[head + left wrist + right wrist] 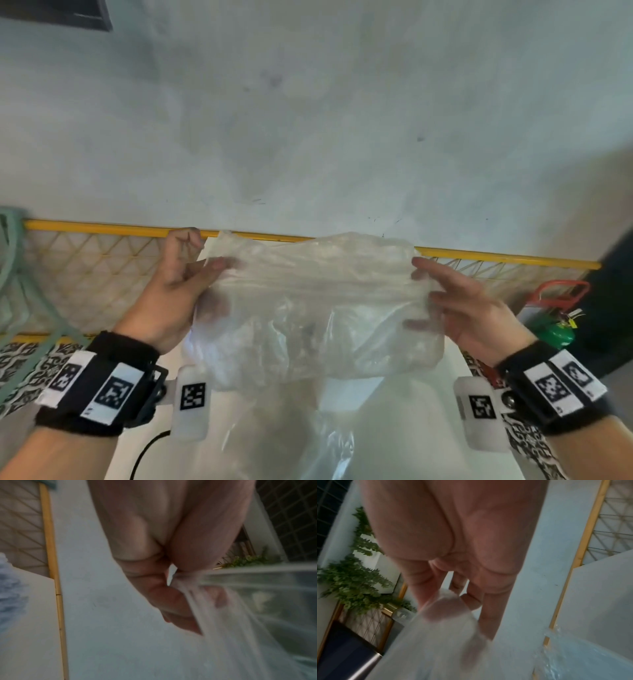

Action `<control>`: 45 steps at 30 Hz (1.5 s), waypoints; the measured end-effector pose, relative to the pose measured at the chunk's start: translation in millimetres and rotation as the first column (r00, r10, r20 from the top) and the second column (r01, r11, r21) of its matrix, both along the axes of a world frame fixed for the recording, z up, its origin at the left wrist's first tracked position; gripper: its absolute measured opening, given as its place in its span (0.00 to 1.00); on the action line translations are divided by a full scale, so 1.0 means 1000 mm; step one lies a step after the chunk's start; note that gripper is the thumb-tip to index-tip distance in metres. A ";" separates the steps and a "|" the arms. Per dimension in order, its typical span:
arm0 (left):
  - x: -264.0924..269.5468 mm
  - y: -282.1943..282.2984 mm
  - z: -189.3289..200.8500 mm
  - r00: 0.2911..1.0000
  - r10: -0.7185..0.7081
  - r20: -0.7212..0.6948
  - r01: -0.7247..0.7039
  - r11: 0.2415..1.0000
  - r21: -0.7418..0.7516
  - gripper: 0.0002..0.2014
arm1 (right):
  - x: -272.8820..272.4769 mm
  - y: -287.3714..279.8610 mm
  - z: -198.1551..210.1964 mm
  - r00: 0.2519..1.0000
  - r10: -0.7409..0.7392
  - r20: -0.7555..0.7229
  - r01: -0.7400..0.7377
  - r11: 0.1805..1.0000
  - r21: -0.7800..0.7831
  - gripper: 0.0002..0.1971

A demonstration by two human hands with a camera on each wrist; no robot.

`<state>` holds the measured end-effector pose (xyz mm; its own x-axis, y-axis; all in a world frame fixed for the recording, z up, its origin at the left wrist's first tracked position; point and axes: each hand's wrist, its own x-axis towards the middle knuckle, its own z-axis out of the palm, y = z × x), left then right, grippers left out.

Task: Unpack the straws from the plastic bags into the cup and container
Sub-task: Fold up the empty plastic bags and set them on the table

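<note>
Plastic bag is what you have stretched in the air between both hands in the head view, above a white tabletop: your left hand pinches its left edge between thumb and fingers, and your right hand holds the right edge with fingers spread along the film. No straws, cup or container show here, and the film is too cloudy to tell what, if anything, is inside. More clear plastic lies on the table beneath, a green object with a red handle sits near your right wrist, and a yellow lattice rail runs behind. In the left wrist view, your fingers curl round the bunched film, so that grip looks firm. In the right wrist view, blurred as it is, your fingers press the film, perhaps only lightly. If you pull the edges apart sharply, the thin film could tear or slip from the right side and spill its contents over the table edge.
</note>
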<state>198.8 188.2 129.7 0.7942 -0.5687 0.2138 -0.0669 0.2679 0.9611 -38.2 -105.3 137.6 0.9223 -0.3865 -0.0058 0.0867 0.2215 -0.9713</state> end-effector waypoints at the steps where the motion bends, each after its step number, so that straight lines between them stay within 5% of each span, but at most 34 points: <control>1: -0.001 -0.003 0.001 0.999 -0.016 0.032 0.015 1.000 0.025 0.10 | -0.002 -0.003 0.000 0.999 0.030 -0.020 -0.030 1.000 -0.001 0.29; 2: -0.004 -0.007 0.003 0.998 -0.028 0.058 0.025 0.998 0.054 0.05 | -0.005 -0.006 -0.001 0.997 0.073 -0.039 -0.072 0.997 0.019 0.32; 5: -0.009 -0.017 0.001 0.989 -0.083 0.124 0.063 0.986 0.158 0.26 | -0.010 -0.018 0.001 0.952 0.296 -0.075 -0.290 0.953 0.086 0.40; 8: -0.014 -0.026 0.006 0.989 -0.120 0.091 0.105 0.983 0.151 0.21 | -0.015 -0.034 0.010 0.918 0.386 -0.092 -0.387 0.922 0.007 0.47; 13: -0.015 -0.039 0.009 0.998 -0.057 0.010 0.056 0.997 0.055 0.20 | -0.023 -0.054 0.019 0.975 0.221 -0.026 -0.222 0.971 -0.087 0.49; 17: -0.023 -0.045 0.007 0.972 -0.235 -0.008 0.234 0.961 0.145 0.55 | -0.022 -0.057 0.014 0.998 0.067 0.020 -0.065 0.996 -0.053 0.37; 19: -0.026 -0.048 0.004 0.957 -0.290 0.030 0.279 0.941 0.190 0.63 | -0.025 -0.058 0.013 1.000 0.018 0.016 -0.017 0.998 -0.059 0.32; 23: -0.032 -0.052 0.008 0.948 -0.305 0.089 0.267 0.917 0.297 0.67 | -0.036 -0.067 0.008 0.990 0.140 0.017 -0.140 0.990 -0.029 0.52; 27: -0.036 -0.058 0.017 0.961 -0.235 0.149 0.148 0.885 0.442 0.67 | -0.040 -0.073 0.007 0.967 0.112 -0.228 -0.177 0.941 -0.288 0.61; 29: -0.042 -0.067 0.018 0.953 -0.183 0.243 0.039 0.865 0.501 0.67 | -0.037 -0.073 0.007 0.951 0.026 -0.309 -0.176 0.866 -0.468 0.59; 33: -0.069 -0.098 0.013 0.881 -0.075 0.467 -0.198 0.837 0.509 0.64 | -0.013 -0.054 0.007 0.949 -0.281 -0.144 -0.020 0.402 -0.915 0.57; 35: -0.086 -0.117 0.010 0.825 -0.075 0.561 -0.210 0.880 0.426 0.62 | 0.000 -0.023 0.008 0.965 -0.250 -0.083 -0.024 0.231 -0.973 0.57; 38: -0.106 -0.137 0.008 0.861 -0.126 0.492 -0.024 0.958 0.287 0.60 | 0.005 0.023 0.011 0.995 -0.073 -0.068 -0.062 0.082 -0.995 0.56; 40: -0.110 -0.141 0.006 0.877 -0.159 0.453 0.055 0.971 0.234 0.56 | 0.002 0.037 0.016 0.989 0.131 -0.065 -0.087 0.166 -0.982 0.51; 42: -0.109 -0.139 0.005 0.912 -0.166 0.374 0.121 0.983 0.141 0.51 | -0.003 0.034 0.019 0.959 0.279 0.038 -0.068 0.358 -0.931 0.47; 45: -0.110 -0.128 0.010 0.960 -0.233 0.158 0.242 0.969 -0.043 0.54 | -0.009 0.009 0.017 0.935 0.026 0.353 0.252 0.654 -0.713 0.36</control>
